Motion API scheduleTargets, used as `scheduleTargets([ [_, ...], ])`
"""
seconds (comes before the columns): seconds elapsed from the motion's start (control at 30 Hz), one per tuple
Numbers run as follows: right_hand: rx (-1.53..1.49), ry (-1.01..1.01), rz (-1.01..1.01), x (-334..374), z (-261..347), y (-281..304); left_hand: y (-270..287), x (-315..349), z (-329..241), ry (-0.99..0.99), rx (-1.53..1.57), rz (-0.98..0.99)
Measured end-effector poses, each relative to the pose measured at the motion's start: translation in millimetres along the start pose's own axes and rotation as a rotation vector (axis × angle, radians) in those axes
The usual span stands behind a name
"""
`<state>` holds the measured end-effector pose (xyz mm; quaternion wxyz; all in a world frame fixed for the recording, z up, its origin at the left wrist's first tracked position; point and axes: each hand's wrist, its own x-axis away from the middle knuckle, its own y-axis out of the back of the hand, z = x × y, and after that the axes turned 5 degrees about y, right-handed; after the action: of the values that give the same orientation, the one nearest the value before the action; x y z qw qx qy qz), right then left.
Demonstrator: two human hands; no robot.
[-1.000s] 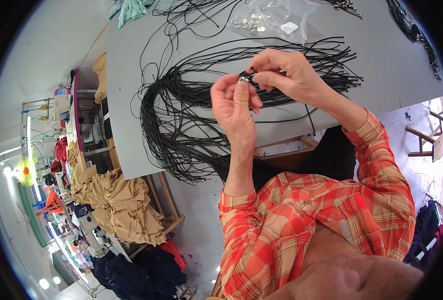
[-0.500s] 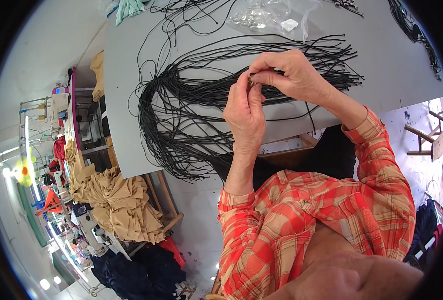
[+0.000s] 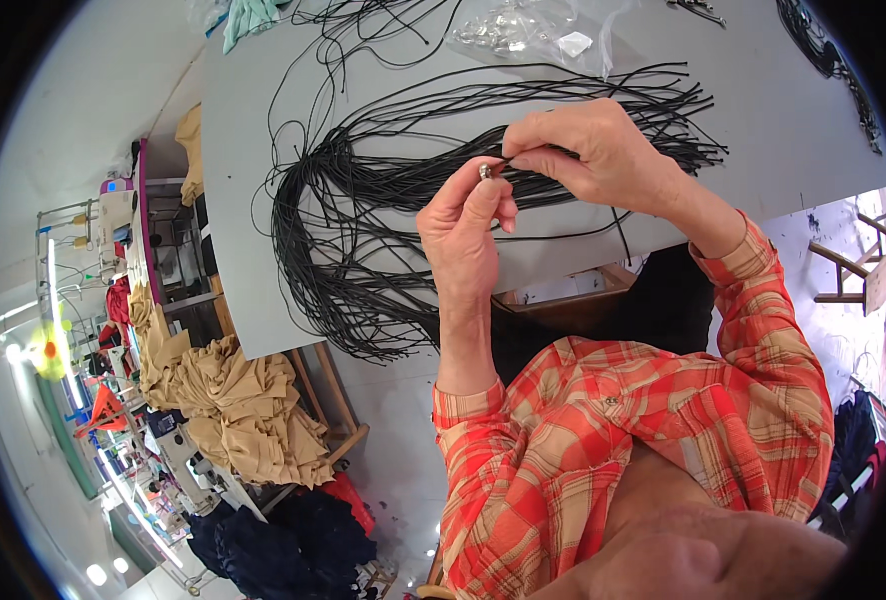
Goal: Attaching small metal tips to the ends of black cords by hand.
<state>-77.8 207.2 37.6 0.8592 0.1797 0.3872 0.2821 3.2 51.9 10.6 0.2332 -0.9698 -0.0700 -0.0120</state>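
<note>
Above the grey table (image 3: 253,270), my left hand (image 3: 466,228) pinches a small shiny metal piece (image 3: 485,172) between thumb and forefinger, its other fingers curled. Close to its right, my right hand (image 3: 593,158) is closed in a pinch on the end of a thin black cord (image 3: 508,159). The cord tip is beside the metal piece; whether it passes into it is too small to tell. Under both hands lies a large bundle of black cords (image 3: 313,165), gathered at the left, with loose ends fanning right and toward me.
A clear plastic bag (image 3: 533,30) of small metal pieces lies beyond the bundle. More dark cords (image 3: 823,50) rest at the table's far right. Tan cloth (image 3: 243,400) is heaped left of the table, with dark cloth (image 3: 283,540) below. A wooden stool (image 3: 863,275) stands right.
My left hand has shifted left and slightly apart from the right, bringing the metal piece into sight. My right hand stays nearly in place, pinching the cord.
</note>
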Motion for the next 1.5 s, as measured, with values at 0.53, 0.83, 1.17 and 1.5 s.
scheduleTargets([
  [0.53,0.323,0.203,-0.153,-6.6,9.4,-5.1,2.3,-2.8,3.0,0.011,0.153,0.114],
  [0.83,0.317,0.251,-0.125,-8.2,3.1,-5.7,-0.9,-4.0,1.6,-0.009,0.157,0.109],
  [1.17,0.402,0.262,-0.140,-7.4,7.1,-8.3,-3.8,-5.1,6.7,-0.080,0.081,0.036],
  [1.5,0.291,0.206,-0.198,-4.6,9.4,-9.5,-12.1,-1.2,7.3,-0.214,-0.096,-0.028],
])
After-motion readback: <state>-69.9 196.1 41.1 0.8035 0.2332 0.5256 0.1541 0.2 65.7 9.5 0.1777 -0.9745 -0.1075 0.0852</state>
